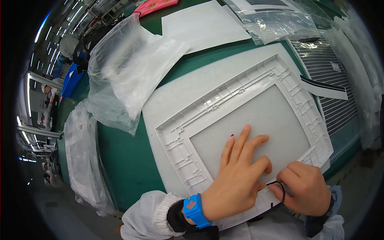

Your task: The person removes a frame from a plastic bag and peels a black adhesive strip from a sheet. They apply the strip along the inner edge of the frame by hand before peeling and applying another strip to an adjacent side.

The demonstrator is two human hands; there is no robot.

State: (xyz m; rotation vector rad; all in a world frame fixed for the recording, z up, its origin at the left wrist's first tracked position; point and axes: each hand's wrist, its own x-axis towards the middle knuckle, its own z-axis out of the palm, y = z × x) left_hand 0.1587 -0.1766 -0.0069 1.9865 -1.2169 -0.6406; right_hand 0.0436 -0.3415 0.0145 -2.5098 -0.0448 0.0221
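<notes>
A white plastic frame (230, 96) with ribs and screw posts lies on a pale foam sheet (160, 102). My left hand (240, 172) reaches over the frame's near side, its fingers spread above the rectangular opening. Its thumb sits low by the near edge, close to one end of a thin black strip (284, 193). At the near right part of the frame, my right hand (306, 186) is closed in a pinch on that strip, which curves down in a loop below the fingers. A small black piece also shows on the near rim. The exact contact between fingertips and strip is partly hidden.
Clear plastic bags (124, 72) lie at the left on the green table (124, 160). White sheets (204, 24) are at the back. To the right are a black-striped sheet (332, 88), a peeled strip with black lines (326, 88) and more plastic film (356, 52).
</notes>
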